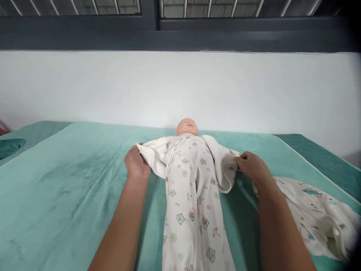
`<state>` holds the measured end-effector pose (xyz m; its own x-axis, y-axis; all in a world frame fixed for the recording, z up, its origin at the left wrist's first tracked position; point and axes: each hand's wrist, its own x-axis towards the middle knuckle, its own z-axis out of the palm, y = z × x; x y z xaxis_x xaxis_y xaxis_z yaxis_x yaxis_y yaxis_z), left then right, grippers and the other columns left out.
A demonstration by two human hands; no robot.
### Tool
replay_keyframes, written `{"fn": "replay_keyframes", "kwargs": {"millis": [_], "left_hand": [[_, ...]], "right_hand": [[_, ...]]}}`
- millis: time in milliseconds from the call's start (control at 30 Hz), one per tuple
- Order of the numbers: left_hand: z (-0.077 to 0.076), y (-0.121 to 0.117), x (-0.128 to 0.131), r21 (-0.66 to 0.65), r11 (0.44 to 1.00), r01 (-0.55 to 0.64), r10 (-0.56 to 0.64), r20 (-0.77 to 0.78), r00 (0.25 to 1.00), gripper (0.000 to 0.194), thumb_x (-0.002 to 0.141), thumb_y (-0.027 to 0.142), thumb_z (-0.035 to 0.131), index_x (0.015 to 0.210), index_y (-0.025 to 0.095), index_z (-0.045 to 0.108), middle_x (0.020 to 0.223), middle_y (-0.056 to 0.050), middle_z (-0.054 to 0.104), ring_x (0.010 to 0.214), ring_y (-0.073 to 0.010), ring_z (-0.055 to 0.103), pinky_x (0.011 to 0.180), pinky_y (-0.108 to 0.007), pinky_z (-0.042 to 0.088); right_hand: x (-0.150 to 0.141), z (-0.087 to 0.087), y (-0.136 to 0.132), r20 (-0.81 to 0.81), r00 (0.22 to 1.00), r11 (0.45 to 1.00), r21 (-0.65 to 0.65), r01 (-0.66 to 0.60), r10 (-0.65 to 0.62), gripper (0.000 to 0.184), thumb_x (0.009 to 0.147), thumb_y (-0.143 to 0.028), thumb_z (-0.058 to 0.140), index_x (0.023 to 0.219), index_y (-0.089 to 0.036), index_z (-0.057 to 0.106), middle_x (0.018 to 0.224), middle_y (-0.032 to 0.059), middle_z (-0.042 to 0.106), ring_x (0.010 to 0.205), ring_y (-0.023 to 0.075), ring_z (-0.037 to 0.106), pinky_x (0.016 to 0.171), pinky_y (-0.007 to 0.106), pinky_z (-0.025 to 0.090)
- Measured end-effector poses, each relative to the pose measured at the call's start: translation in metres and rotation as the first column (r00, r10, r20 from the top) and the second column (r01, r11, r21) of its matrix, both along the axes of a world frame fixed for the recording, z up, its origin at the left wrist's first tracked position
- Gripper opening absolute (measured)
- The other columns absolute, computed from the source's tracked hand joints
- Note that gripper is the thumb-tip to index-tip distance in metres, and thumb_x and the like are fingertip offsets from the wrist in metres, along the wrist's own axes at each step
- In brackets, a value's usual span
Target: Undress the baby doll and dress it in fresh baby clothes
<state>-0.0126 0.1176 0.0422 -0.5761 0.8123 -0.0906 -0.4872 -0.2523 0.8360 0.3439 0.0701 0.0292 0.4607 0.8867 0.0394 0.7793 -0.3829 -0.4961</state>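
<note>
A baby doll lies on its back on a teal blanket, head toward the wall. It wears a white sleepsuit printed with small animals. My left hand pinches the end of the suit's left sleeve, fingers closed on the cloth. My right hand grips the end of the right sleeve, pulled outward. Both sleeves are spread to the sides.
A second crumpled white printed garment lies on the blanket at the right, beside my right forearm. A white wall rises right behind the doll's head, with a dark window frame above. A darker green cover shows at both far sides.
</note>
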Motion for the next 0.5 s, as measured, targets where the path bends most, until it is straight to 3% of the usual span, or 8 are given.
{"fn": "replay_keyframes", "kwargs": {"millis": [67,133,200,267,367,500], "left_hand": [[0.003,-0.002,0.002,-0.020,1.000,0.015,-0.014,0.051,0.999,0.003,0.079,0.018,0.056,0.078,0.015,0.055,0.087,-0.005,0.062,0.074,-0.0138,0.061,0.071,-0.030,0.052],[0.007,-0.005,0.005,-0.040,0.996,0.082,-0.080,0.061,0.995,0.013,0.078,0.027,0.061,0.077,0.015,0.056,0.090,-0.005,0.063,0.074,-0.0145,0.061,0.069,-0.029,0.051],[0.011,-0.008,0.007,-0.067,0.985,0.160,-0.164,-0.046,0.985,0.023,0.073,0.035,0.068,0.078,0.016,0.057,0.091,-0.005,0.064,0.073,-0.0146,0.060,0.067,-0.028,0.050],[0.013,-0.011,0.009,-0.108,0.973,0.206,-0.228,-0.262,0.938,0.029,0.066,0.035,0.074,0.084,0.017,0.059,0.095,-0.004,0.065,0.074,-0.0145,0.060,0.067,-0.027,0.048],[0.011,-0.014,0.012,-0.206,0.950,0.235,-0.312,-0.586,0.748,0.034,0.063,0.027,0.074,0.093,0.020,0.061,0.104,-0.004,0.064,0.082,-0.0170,0.061,0.073,-0.028,0.046],[0.003,-0.013,0.016,-0.331,0.936,0.116,-0.351,-0.887,0.300,0.032,0.071,0.022,0.064,0.103,0.023,0.063,0.110,-0.006,0.063,0.096,-0.0218,0.060,0.082,-0.033,0.045]], "right_hand": [[-0.007,0.000,0.000,-0.132,0.991,0.998,0.058,0.007,0.001,0.011,0.073,-0.032,0.053,0.070,-0.022,0.053,0.068,0.0039,0.061,0.060,0.0174,0.052,0.056,0.029,0.035],[-0.022,0.006,-0.001,-0.421,0.903,0.989,0.145,-0.023,0.083,0.012,0.074,-0.033,0.055,0.075,-0.022,0.054,0.071,0.0020,0.061,0.062,0.0166,0.055,0.058,0.028,0.040],[-0.037,0.014,-0.004,-0.684,0.692,0.963,0.262,-0.064,0.232,0.014,0.074,-0.035,0.059,0.079,-0.022,0.054,0.072,-0.0008,0.058,0.063,0.0146,0.055,0.059,0.026,0.043],[-0.049,0.023,-0.009,-0.790,0.497,0.925,0.370,-0.081,0.359,0.016,0.074,-0.034,0.062,0.081,-0.023,0.054,0.069,-0.0034,0.053,0.060,0.0118,0.052,0.057,0.024,0.043],[-0.060,0.034,-0.017,-0.817,0.358,0.887,0.452,-0.091,0.453,0.015,0.075,-0.030,0.062,0.086,-0.023,0.055,0.066,-0.0042,0.049,0.055,0.0099,0.045,0.051,0.021,0.038],[-0.073,0.041,-0.023,-0.794,0.292,0.846,0.504,-0.174,0.533,0.024,0.070,-0.021,0.058,0.094,-0.023,0.057,0.074,-0.0019,0.053,0.058,0.0108,0.046,0.053,0.022,0.038]]}}
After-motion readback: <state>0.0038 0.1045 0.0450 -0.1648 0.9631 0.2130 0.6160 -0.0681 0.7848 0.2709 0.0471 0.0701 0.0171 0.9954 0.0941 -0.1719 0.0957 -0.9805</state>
